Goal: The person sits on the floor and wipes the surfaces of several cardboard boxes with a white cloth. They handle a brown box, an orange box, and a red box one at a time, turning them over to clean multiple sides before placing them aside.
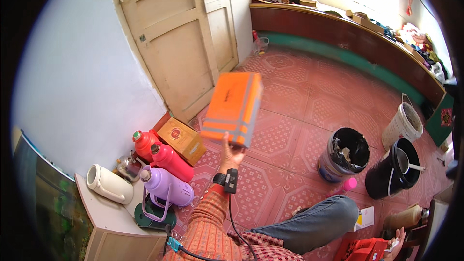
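Observation:
My left hand (233,156), with a wristband and a small black device at the wrist, grips the lower end of an orange box with grey stripes (230,107). The arm reaches forward and the box is off the floor, slightly blurred. Low at the right edge is my right hand (397,243), partly cut off, its fingers pointing up. A small white piece (392,246) lies at its palm; whether it is gripped does not show. Beside that hand is a red bag (362,249). My bent knee in jeans (326,217) is between the two hands.
Vacuum flasks (172,161), a yellow carton (181,139) and a cabinet (108,217) line the left wall. A lined bucket (328,163), a black bucket (377,179) and a white bucket (393,127) stand at right. Beyond are a door (177,43) and a long cluttered ledge (326,23).

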### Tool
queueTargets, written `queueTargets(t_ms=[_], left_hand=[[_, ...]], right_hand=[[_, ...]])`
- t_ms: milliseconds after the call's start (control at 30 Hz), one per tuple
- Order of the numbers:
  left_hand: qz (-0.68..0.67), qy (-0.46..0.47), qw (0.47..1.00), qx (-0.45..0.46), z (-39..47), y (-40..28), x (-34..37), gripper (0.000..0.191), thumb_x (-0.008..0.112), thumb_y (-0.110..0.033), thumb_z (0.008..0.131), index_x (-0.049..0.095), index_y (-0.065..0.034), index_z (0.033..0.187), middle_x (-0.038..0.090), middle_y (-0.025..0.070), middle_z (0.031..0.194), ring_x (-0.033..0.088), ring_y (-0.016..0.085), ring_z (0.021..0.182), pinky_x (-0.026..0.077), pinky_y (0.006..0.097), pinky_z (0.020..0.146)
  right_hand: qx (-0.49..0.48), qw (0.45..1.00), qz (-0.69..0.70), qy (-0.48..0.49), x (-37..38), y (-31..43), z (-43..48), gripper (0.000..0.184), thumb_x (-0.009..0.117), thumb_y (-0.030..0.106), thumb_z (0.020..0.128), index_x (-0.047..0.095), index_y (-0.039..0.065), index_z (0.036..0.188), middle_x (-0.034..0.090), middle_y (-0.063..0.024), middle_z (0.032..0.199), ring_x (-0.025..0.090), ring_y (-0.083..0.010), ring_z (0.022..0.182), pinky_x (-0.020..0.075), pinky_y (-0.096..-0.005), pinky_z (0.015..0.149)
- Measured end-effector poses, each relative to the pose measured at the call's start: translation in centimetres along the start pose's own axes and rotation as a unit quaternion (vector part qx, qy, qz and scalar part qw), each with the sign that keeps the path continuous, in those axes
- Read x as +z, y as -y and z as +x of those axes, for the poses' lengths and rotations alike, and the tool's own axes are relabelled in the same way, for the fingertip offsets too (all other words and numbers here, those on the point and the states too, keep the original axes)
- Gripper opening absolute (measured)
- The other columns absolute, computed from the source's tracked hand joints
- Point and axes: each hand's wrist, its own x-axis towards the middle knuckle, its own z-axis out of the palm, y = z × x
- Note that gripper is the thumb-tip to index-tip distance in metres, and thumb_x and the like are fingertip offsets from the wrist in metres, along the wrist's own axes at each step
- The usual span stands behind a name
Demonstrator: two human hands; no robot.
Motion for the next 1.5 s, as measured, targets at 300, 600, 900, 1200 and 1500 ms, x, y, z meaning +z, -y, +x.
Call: queueTargets(t_ms=[300,600,900,1200,1500], left_hand=[[-0.046,-0.186,0.966,0.175,5.6,-10.0,-10.1,0.082,0.090,-0.060,0.062,0.052,-0.0247,0.125,0.057,-0.0049,0.110,0.050,0.014,0.096,0.041,0.0369,0.078],[0.059,-0.147,0.965,0.207,12.2,-11.5,-12.3,0.083,0.068,-0.013,0.091,0.021,-0.0287,0.158,0.037,0.0014,0.142,0.042,0.015,0.115,0.046,0.0405,0.094],[0.583,-0.198,0.641,0.458,16.2,-13.1,-15.5,0.101,0.066,0.009,0.084,0.012,-0.0195,0.163,0.024,0.0184,0.163,0.040,0.029,0.139,0.040,0.0384,0.112],[0.588,-0.189,0.649,0.445,17.8,-17.2,-17.0,0.102,0.065,0.004,0.088,0.000,-0.0152,0.164,0.020,0.0228,0.166,0.027,0.030,0.151,0.026,0.0344,0.120],[0.605,-0.149,0.667,0.408,19.4,-20.0,-17.6,0.104,0.067,0.002,0.090,-0.003,-0.0217,0.164,0.024,0.0187,0.165,0.057,0.018,0.093,0.054,0.0316,0.082]], right_hand=[[0.063,0.974,-0.190,-0.102,6.8,-1.2,-1.2,0.048,0.060,0.020,0.102,0.051,0.007,0.147,0.059,-0.0122,0.140,0.068,-0.0290,0.106,0.0570,-0.0318,0.085],[0.098,0.952,-0.270,-0.108,11.1,-1.2,-1.6,0.048,0.060,0.021,0.102,0.051,0.008,0.148,0.058,-0.0122,0.141,0.068,-0.0293,0.106,0.0570,-0.0316,0.085],[0.123,0.932,-0.322,-0.114,13.8,-1.3,-1.4,0.049,0.059,0.023,0.103,0.050,0.009,0.148,0.057,-0.0121,0.142,0.068,-0.0296,0.106,0.0571,-0.0314,0.085],[0.135,0.920,-0.350,-0.115,15.0,-1.1,-1.8,0.049,0.059,0.024,0.103,0.049,0.009,0.149,0.056,-0.0121,0.144,0.068,-0.0299,0.106,0.0572,-0.0313,0.085],[0.154,0.904,-0.381,-0.115,16.3,-0.6,-3.8,0.050,0.058,0.025,0.103,0.049,0.010,0.150,0.054,-0.0120,0.145,0.068,-0.0302,0.106,0.0572,-0.0311,0.084]])
